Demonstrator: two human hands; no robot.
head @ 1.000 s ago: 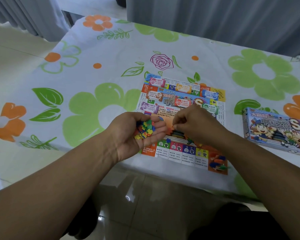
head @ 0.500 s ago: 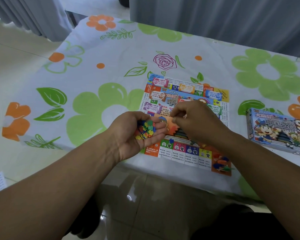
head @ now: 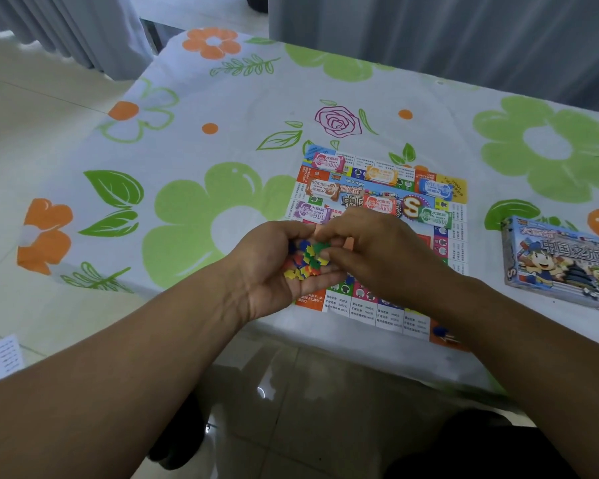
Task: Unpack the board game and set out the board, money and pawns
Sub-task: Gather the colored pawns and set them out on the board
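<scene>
The right hand (head: 377,257) has come back from the game board (head: 370,309) to the left hand (head: 274,271), which still cups a heap of small coloured pieces (head: 306,259) palm-up over the board's near edge. Its fingertips dig into the heap; whether one piece is pinched cannot be told. With money stacks (head: 327,163) already on the board's far half and the box (head: 561,261) well to the right, setting out the pieces seems only partway done.

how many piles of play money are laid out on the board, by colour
pink pile: 1
orange pile: 1
blue pile: 1
brown pile: 1
red pile: 1
purple pile: 1
green pile: 1
total: 7
</scene>
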